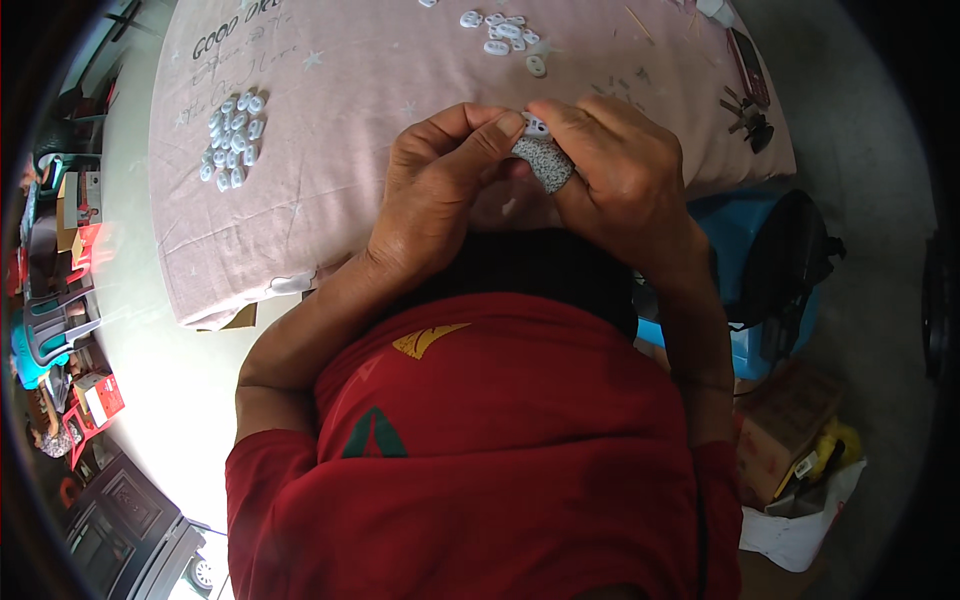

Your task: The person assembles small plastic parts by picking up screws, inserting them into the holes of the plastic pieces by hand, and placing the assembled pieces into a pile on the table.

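"As entries run near to far, what heads the list?"

"Left hand point(430, 180): thumb and forefinger pinching one end of a white piece point(537, 124), small, with dark openings. Right hand point(630, 165): fingers curled, forefinger at the piece's other end; thumb hidden, so its full grip I cannot tell."

"Below the piece?"

"One patch point(545, 165): grey, speckled, between the hands. Material uncertain; whether held or worn on a finger, I cannot tell."

"Location of both?"

"Close to the near edge of the desk point(340, 130), which is covered in pale pink cloth."

"Hazards?"

"Slipping, in my judgement: a small piece held by fingertips at its ends could shoot out if pressed unevenly. That near the edge, a dropped one might finish on the floor point(130, 250). The patch might also bunch against the piece, should the hands pull unequally."

"Further out?"

"Left heap point(235, 140): white pieces, close together. Keys point(748, 115): toward the desk's right edge, just beside a phone point(748, 67), dark red. Lone piece point(536, 66): white, beyond the held one. Far heap point(508, 32): more white pieces, closely grouped."
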### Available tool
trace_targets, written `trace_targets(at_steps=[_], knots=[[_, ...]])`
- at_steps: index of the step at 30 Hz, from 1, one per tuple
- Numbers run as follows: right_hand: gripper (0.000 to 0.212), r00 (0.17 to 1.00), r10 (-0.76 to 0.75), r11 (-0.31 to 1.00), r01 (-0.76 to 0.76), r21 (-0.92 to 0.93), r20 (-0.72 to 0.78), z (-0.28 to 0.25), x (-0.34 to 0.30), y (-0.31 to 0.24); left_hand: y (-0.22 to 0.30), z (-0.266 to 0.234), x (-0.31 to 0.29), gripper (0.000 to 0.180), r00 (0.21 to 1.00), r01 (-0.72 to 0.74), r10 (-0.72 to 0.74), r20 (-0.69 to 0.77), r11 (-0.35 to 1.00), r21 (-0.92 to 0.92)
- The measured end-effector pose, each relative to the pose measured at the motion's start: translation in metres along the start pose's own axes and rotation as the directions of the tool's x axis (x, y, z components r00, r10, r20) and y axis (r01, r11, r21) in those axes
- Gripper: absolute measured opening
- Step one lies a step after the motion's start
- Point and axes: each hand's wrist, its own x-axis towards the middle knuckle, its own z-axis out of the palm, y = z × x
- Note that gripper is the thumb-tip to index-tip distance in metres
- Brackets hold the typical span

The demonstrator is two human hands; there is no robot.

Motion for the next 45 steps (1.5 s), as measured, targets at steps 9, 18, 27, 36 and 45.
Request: trace_targets(at_steps=[9, 18, 27, 36, 45], knots=[[0.027, 0.964, 0.265, 0.964, -0.264, -0.03, 0.011, -0.004, -0.034, 0.053, 0.048, -0.064, 0.013, 0.01, 0.85, -0.323, 0.513, -0.122, 0.69, 0.648], [0.023, 0.901, 0.425, 0.858, -0.431, -0.281, -0.085, -0.005, -0.043, 0.086, 0.102, -0.16, 0.008, 0.022, 0.665, 0.154, 0.744, -0.059, -0.06, 0.986], [0.018, 0.913, 0.406, 0.881, -0.382, -0.278, 0.034, 0.003, -0.026, 0.09, 0.084, -0.079, 0.048, 0.019, 0.842, -0.191, 0.517, 0.152, 0.023, 0.981], [0.017, 0.866, 0.462, 0.88, -0.474, -0.023, -0.19, 0.011, -0.04, 0.083, 0.026, -0.018, 0.081, 0.02, 0.963, -0.268, 0.139, 0.233, 0.365, 0.892], [0.03, 0.885, 0.37, 0.91, -0.406, -0.079, -0.283, 0.008, -0.047, 0.086, 0.033, -0.025, 0.113, 0.017, 0.823, -0.478, 0.276, 0.496, -0.134, 0.868]])
